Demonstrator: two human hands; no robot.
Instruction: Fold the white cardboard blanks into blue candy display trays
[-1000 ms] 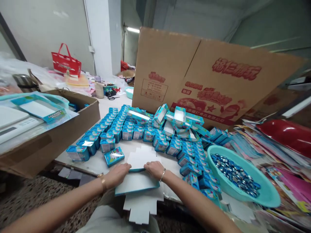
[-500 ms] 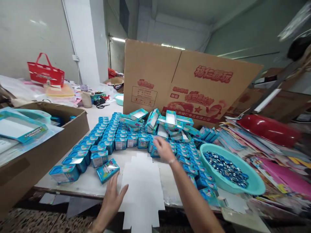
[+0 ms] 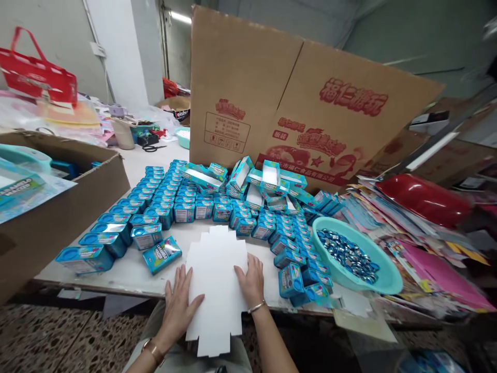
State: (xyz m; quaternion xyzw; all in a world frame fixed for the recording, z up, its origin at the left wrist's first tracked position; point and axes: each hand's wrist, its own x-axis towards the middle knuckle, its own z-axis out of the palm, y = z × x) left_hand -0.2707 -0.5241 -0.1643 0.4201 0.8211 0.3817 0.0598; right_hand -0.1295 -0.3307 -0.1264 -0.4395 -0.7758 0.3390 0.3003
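Observation:
A flat white cardboard box blank (image 3: 217, 285) with notched, tabbed ends lies in front of me, its near end reaching past the table edge. My left hand (image 3: 179, 303) is open at its left edge, fingers spread and thumb over the card. On the opposite edge rests my right hand (image 3: 251, 282), open, with its thumb on the card and fingers stretched along the side. Left of the blank, close to my left fingertips, a blue tin (image 3: 162, 255) lies on its side. Rows of similar blue tins (image 3: 184, 211) stand beyond the blank and along both sides.
Open blue trays (image 3: 271, 176) are piled against a large cardboard carton (image 3: 240, 67). At right is a turquoise basin (image 3: 392, 282) of shiny blue pieces, beside stacked printed sheets (image 3: 419, 254) and a red plastic piece (image 3: 423, 199). A cardboard box (image 3: 77, 207) stands at left.
My right hand has come back from the tins to the blank's right edge. My left hand now touches its left edge. The camera view has shifted.

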